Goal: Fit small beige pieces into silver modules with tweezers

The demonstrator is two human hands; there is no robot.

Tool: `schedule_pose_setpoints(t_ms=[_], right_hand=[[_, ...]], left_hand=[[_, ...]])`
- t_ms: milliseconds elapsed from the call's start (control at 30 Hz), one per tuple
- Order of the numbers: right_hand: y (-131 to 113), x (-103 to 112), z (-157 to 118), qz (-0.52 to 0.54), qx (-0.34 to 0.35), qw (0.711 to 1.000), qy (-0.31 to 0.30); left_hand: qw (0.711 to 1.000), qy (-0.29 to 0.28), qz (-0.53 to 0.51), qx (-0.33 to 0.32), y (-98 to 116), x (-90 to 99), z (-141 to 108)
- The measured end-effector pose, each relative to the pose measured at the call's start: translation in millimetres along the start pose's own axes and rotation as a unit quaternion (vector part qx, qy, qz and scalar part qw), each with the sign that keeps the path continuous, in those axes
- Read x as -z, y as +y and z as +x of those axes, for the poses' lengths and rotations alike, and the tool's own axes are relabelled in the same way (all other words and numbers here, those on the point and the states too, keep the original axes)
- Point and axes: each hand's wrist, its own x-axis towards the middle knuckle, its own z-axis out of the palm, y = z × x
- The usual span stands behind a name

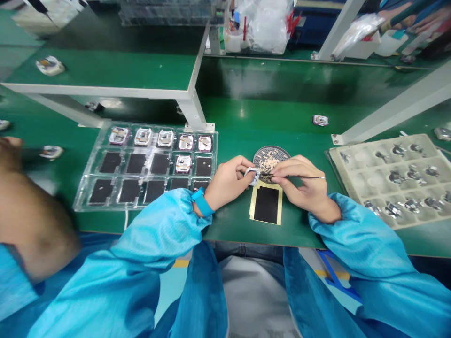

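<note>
My left hand [227,184], with a blue band at the wrist, pinches a small white watch-like housing [253,176] over the bench. Between the fingers of my right hand [303,184] is a thin dark pair of tweezers [312,177], its tip reaching the housing's right side. Whether the tip grips anything is too small to tell. Just behind both hands sits a round grey dish [283,155] with many tiny beige pieces. A black rectangular sheet [266,205] on yellowish backing lies nearer me, below the housing.
To the left, a clear compartment tray [81,195] holds several similar housings, mostly in its back row. A whitish tray [347,176] with small metallic parts lies at right. One loose housing [320,120] rests farther back. Shelf legs [193,110] stand behind; another person's arm [31,211] is at far left.
</note>
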Motion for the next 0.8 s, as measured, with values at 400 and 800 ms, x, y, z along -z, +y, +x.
schedule_pose_setpoints(t_ms=[400, 800], right_hand=[[1.0, -0.9, -1.3, 0.001, 0.005, 1.000, -0.009], [0.1, -1.3, -0.5, -0.002, 0.008, 1.000, -0.007]], left_hand=[[1.000, 0.003, 0.002, -0.003, 0.5, -1.1, -0.1], [1.000, -0.003, 0.005, -0.001, -0.1, -0.2, -1.0]])
